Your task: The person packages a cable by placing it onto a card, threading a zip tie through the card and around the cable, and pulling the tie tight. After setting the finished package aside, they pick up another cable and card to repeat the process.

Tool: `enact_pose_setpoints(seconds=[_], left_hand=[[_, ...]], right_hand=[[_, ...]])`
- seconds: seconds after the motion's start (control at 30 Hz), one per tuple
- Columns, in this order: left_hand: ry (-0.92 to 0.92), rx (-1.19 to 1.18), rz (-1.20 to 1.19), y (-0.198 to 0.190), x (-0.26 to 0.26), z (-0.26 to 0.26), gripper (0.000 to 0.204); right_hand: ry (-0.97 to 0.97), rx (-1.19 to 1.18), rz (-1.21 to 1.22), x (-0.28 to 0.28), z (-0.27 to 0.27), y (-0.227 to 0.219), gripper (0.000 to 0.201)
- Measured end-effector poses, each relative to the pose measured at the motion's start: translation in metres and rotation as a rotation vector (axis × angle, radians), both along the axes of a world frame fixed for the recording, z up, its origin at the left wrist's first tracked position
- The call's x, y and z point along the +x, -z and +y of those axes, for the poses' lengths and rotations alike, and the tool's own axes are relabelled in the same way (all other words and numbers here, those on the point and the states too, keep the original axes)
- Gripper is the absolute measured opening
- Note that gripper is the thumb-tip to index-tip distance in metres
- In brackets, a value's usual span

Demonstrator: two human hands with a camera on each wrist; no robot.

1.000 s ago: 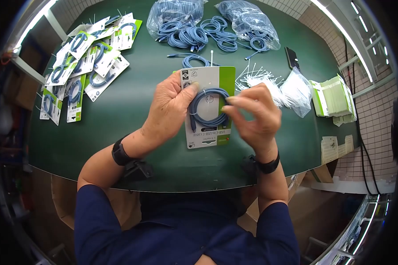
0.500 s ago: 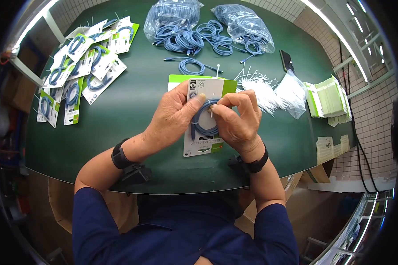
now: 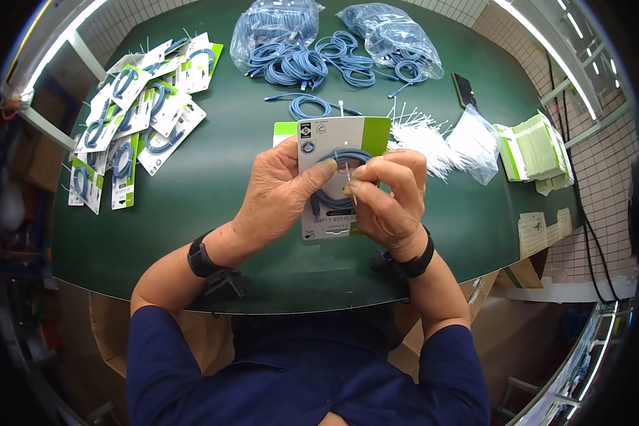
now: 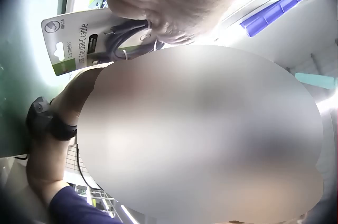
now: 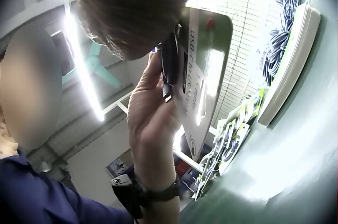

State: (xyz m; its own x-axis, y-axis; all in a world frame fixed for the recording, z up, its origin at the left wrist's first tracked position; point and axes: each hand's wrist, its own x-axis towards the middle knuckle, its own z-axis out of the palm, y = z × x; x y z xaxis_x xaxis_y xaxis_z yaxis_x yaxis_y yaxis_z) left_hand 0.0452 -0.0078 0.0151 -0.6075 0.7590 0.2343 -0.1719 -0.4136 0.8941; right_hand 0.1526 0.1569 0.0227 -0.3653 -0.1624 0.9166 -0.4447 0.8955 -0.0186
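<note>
A white and green card (image 3: 334, 133) printed with USB-C cable text is held up in the middle of the head view. The left hand (image 3: 273, 192) grips its left edge, thumb on a coiled blue cable (image 3: 358, 154) lying against the card. At the coil, the right hand (image 3: 390, 202) pinches a thin white tie (image 3: 348, 172) between thumb and forefinger. Another tie end sticks up above the card's top edge. The left wrist view shows the card (image 4: 74, 34) with the cable; the right wrist view shows the card (image 5: 203, 76) and a cable plug (image 5: 168, 97).
Carded cables (image 3: 124, 117) are piled at the left. Loose blue cables (image 3: 291, 65) and plastic bags (image 3: 390, 32) lie at the back, one coil (image 3: 309, 106) behind the card. White ties (image 3: 422, 142), a clear bag (image 3: 473, 145), a phone (image 3: 464, 91) and stacked cards (image 3: 534, 155) are on the right.
The right hand has come in from the card's right side to its middle and pinches the white tie. The left hand keeps its grip; the card dipped, then rose slightly.
</note>
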Motion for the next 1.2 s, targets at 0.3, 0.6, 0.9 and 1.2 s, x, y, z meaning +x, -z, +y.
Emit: enact_pose_setpoints(seconds=[0.3, 0.6, 0.9, 1.2], left_hand=[[0.026, 0.075, -0.182, -0.005, -0.006, 0.0, 0.022], [0.005, 0.046, -0.178, -0.005, -0.007, 0.0, 0.022], [-0.006, 0.04, -0.167, -0.001, -0.007, 0.002, 0.021], [0.009, 0.009, -0.183, 0.003, -0.006, 0.002, 0.024]], right_hand=[[-0.214, -0.047, -0.102, 0.005, -0.005, 0.004, 0.026], [-0.378, -0.225, -0.141, 0.005, -0.006, 0.007, 0.014], [-0.45, -0.284, -0.172, 0.005, -0.005, 0.008, 0.011], [-0.292, -0.252, -0.154, 0.005, -0.01, 0.01, 0.022]])
